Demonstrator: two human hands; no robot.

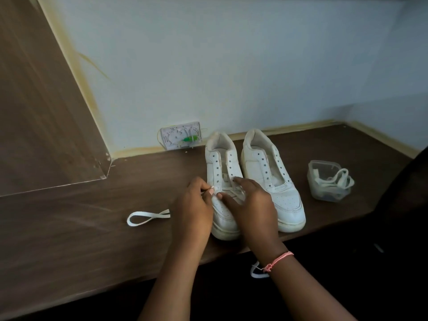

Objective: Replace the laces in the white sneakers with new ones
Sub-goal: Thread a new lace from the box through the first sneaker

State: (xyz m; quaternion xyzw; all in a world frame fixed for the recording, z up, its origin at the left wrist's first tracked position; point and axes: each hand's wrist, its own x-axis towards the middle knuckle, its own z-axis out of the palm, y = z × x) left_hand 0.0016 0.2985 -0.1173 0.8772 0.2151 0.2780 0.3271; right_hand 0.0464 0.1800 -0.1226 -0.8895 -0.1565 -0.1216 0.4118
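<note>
- Nearest the camera: a bit of white lace hangs below the front edge of the wooden desk, just beside the right wrist, which wears a pink thread bracelet.
- Left hand: fingers curled, thumb and forefinger pinching a white lace tip at the left side of the near sneaker's lowest eyelets. Grasping the lace.
- Right hand: resting on top of the same sneaker over the toe and lower tongue, fingers spread and bent, fingertips touching the lace crossing there. Cannot tell if it really grips the lace or only presses on it.
- Left sneaker: white, toe toward the camera, standing on the desk; lace only at the bottom eyelets, upper eyelets bare.
- Loose loop of flat white lace lying on the desk left of the left hand, apart from the shoe.
- Right sneaker: white, just beside the first one, parallel, no lace in its eyelets.
- Clear plastic container: right of the sneakers, apart from them, holding bundled white laces that spill over its rim.
- Far back: small patterned white card or box with a green bit on it leaning against the pale blue wall.
- Dark wooden panel rises at the left.
</note>
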